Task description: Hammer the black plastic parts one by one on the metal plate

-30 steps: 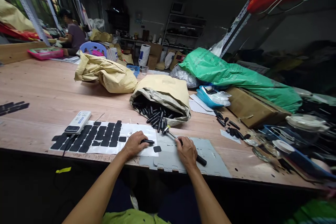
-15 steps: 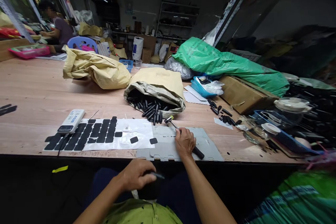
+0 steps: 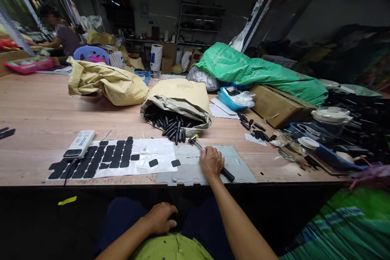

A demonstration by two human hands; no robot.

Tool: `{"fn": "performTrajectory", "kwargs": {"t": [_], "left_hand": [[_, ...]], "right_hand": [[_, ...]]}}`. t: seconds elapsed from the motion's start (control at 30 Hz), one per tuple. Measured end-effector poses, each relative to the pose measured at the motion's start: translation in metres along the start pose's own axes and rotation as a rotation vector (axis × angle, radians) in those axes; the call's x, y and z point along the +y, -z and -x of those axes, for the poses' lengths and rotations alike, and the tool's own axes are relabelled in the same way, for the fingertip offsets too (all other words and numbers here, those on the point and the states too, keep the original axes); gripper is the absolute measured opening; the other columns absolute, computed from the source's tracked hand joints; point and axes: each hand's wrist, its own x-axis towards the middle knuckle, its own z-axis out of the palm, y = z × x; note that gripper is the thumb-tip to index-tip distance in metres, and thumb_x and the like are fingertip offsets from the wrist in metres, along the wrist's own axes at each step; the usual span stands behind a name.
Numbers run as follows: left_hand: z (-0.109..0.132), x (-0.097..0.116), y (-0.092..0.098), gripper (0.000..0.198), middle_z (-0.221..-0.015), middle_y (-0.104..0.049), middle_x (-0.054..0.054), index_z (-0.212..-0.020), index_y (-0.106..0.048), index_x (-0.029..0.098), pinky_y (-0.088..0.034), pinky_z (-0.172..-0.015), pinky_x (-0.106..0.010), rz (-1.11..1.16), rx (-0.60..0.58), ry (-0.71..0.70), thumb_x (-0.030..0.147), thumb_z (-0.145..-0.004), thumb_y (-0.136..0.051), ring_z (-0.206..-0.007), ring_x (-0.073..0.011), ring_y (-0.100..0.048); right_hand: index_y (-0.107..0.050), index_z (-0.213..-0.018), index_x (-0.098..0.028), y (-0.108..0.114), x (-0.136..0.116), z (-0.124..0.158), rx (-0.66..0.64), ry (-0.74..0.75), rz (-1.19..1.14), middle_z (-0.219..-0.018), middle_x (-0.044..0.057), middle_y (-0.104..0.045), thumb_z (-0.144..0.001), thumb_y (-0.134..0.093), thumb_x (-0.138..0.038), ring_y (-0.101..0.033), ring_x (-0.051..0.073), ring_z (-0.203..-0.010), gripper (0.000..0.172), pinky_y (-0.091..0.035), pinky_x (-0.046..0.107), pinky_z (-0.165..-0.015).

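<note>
My right hand (image 3: 211,163) is closed around a small hammer (image 3: 228,174) over the grey board (image 3: 240,168) at the table's front edge. The hammer has a black grip, a metal shaft and a head with one yellow face, which points towards the sack. Below the table edge, over my lap, my left hand (image 3: 162,217) has its thumb and fingers apart, with nothing visible between them. A beige sack (image 3: 179,89) lies with its mouth towards me, and black tapered handle-like pieces (image 3: 173,128) spill from it just beyond the hammer head.
Left of the board, a white sheet (image 3: 161,148) carries rows of black rounded squares (image 3: 122,152), with a white corded device (image 3: 79,144) on top. Another beige sack (image 3: 106,81), a cardboard box (image 3: 280,105) and a green sack (image 3: 258,71) stand behind. A person (image 3: 62,34) sits far left.
My left hand has drawn back lower over my lap, and the dark slim piece it held is no longer seen. My right hand stays on the hammer. The view has shifted slightly.
</note>
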Motion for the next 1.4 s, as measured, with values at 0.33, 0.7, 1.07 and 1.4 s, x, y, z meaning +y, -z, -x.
{"fn": "performTrajectory", "kwargs": {"t": [0.33,0.7,1.07,1.4], "left_hand": [[-0.054,0.043,0.185,0.026,-0.098,-0.071,-0.005,-0.109,-0.069,0.017,-0.051,-0.079,-0.027,0.161,0.680,0.040,0.023,-0.089,-0.054,-0.085,-0.0163,-0.065],[-0.105,0.006,0.218,0.018,-0.103,-0.067,-0.008,-0.097,-0.068,0.017,-0.044,-0.081,-0.030,-0.062,0.841,0.253,0.024,-0.080,-0.066,-0.097,-0.0225,-0.061],[-0.065,-0.001,0.202,0.016,-0.098,-0.068,-0.008,-0.094,-0.069,0.016,-0.045,-0.079,-0.031,-0.062,0.852,0.168,0.020,-0.081,-0.062,-0.090,-0.0211,-0.060],[-0.021,-0.004,0.154,0.021,-0.088,-0.065,-0.005,-0.093,-0.074,0.019,-0.045,-0.076,-0.034,-0.005,0.659,-0.129,0.031,-0.079,-0.064,-0.086,-0.0223,-0.056]], "right_hand": [[-0.063,-0.097,-0.017,0.004,-0.002,0.001,0.013,0.025,0.007,-0.098,0.009,-0.065,-0.095,-0.053,-0.032,-0.053,0.023,-0.092,0.019,-0.025,0.033,-0.070],[-0.062,-0.099,-0.017,0.005,-0.003,0.000,-0.015,0.022,0.029,-0.099,0.010,-0.065,-0.095,-0.051,-0.033,-0.054,0.023,-0.092,0.020,-0.027,0.032,-0.071],[-0.062,-0.097,-0.017,0.001,-0.001,0.000,0.023,0.034,0.023,-0.097,0.010,-0.065,-0.094,-0.051,-0.034,-0.053,0.023,-0.090,0.021,-0.027,0.032,-0.070],[-0.062,-0.101,-0.017,0.004,-0.002,0.000,-0.011,0.011,-0.027,-0.102,0.010,-0.066,-0.093,-0.053,-0.035,-0.053,0.024,-0.094,0.021,-0.028,0.033,-0.074]]}}
